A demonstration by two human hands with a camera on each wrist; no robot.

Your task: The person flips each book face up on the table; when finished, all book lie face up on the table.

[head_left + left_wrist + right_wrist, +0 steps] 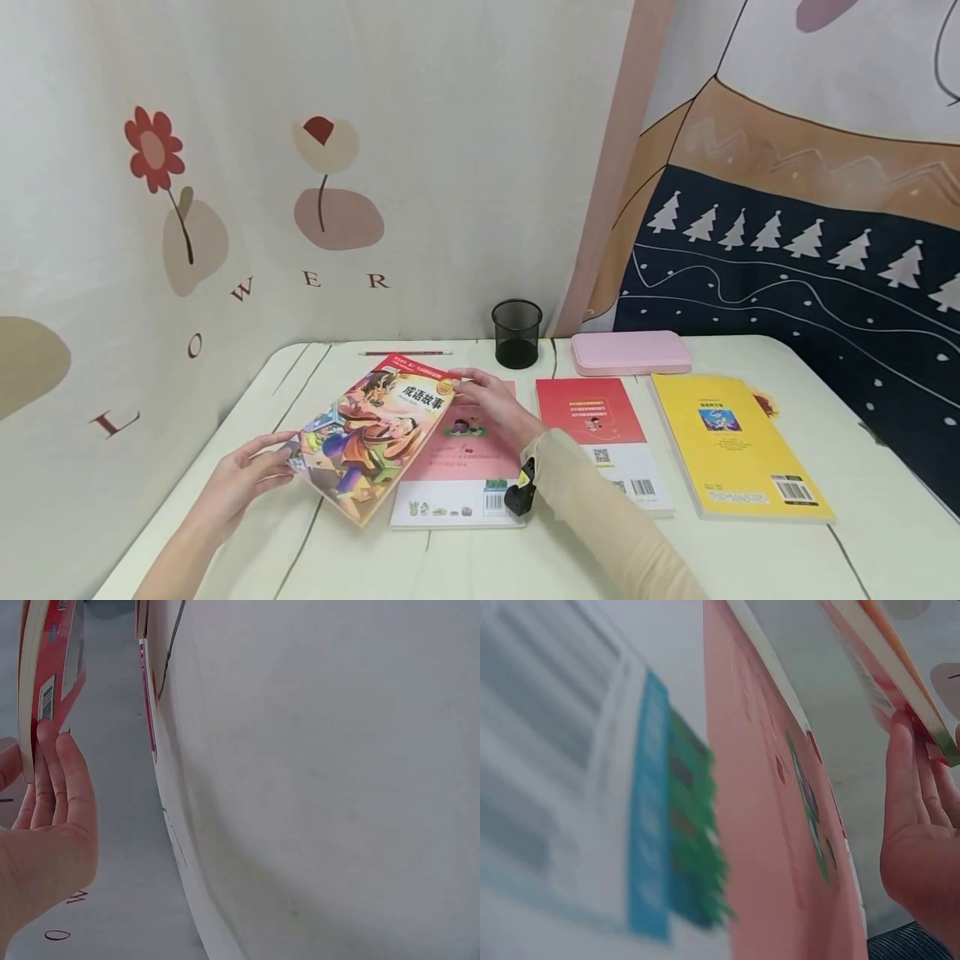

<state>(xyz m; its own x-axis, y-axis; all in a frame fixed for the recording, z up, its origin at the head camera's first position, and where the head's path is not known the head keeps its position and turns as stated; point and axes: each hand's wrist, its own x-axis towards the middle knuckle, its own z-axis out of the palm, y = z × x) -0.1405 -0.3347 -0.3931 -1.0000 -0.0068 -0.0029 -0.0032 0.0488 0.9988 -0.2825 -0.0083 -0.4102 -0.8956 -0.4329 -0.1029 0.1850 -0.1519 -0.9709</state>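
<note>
A picture book (375, 433) with a red-topped, colourful cover is held up tilted above the table, its front facing the head camera. My left hand (243, 479) pinches its lower left corner; in the left wrist view the thumb is on one side and the fingers lie along the red back cover (56, 675). My right hand (498, 404) grips the upper right corner, and the right wrist view shows its fingers under the book's edge (900, 667). Behind and below it, partly covered, a pink and white book (457, 500) lies flat on the table.
Right of the pink book lie a red and white book (592, 408) and a yellow book (731, 450), both flat. Along the back edge are a pencil (405, 352), a black mesh pen holder (517, 333) and a pink case (632, 353). Curtains hang behind the table (360, 567).
</note>
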